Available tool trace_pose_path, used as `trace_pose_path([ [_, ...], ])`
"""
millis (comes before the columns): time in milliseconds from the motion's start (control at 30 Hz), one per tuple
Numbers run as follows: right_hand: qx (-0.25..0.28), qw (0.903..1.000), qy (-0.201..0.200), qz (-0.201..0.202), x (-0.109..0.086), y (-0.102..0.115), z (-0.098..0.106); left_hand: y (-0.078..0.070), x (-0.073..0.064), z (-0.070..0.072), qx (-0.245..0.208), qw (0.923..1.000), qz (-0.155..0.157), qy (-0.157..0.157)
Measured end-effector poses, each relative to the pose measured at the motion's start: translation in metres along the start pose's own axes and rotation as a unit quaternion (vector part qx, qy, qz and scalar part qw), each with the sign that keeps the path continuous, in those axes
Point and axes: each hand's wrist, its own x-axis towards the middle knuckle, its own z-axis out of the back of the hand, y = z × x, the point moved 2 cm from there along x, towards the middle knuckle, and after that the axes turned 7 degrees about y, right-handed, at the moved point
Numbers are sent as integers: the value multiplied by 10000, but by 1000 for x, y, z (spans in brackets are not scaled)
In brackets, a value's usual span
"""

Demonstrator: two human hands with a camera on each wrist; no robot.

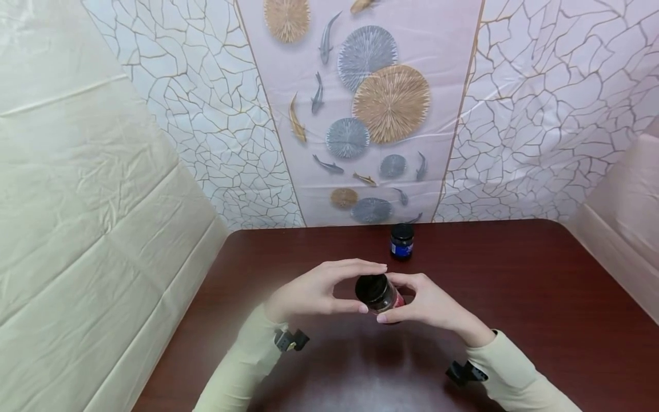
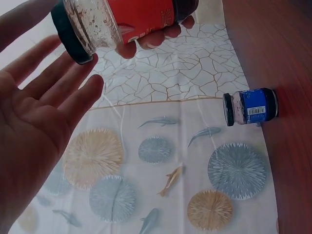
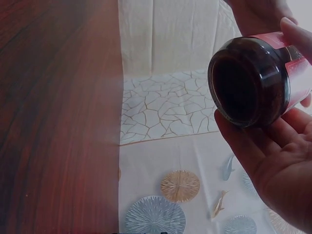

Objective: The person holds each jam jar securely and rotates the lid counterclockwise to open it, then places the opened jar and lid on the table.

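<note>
Red-labelled jar (image 2: 141, 18): black lid, clear glass, dark base. Blue-labelled jar (image 2: 251, 106): black lid, blue label bearing a black-and-white barcode. Table (image 1: 515, 280): dark reddish brown with wood grain. Backdrop (image 1: 206, 114): white side panels with gold crackle lines; pale pink centre panel (image 1: 448, 34) with gold and grey-blue discs and fish. Side cloth (image 1: 103, 189): plain cream. Sleeves (image 1: 239, 360): plain pale cream. Wrist cameras (image 1: 465, 373): black.

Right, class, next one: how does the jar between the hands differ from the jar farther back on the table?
The near jar has a red label; the far jar has a blue label. The near jar is tilted, its lid towards the left hand; the far jar stands upright on the table. The right hand grips the near jar; no hand touches the far jar. Both are glass jars with dark lids on.
</note>
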Motion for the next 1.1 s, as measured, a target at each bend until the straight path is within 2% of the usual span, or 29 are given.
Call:
trace_pose_path([
  [267,-46,9999,65,122,-1,-4,-1,2,-1,-1,18,9999,15,116],
  [633,-134,9999,-1,31,2,-4,1,2,-1,-1,135,9998,77,-144],
  [767,-159,9998,-81,-79,3,-2,1,1,-2,-1,137,9993,220,-266],
  [1100,-200,9996,-160,-72,4,-2,0,-3,-3,-1,154,9968,620,-476],
])
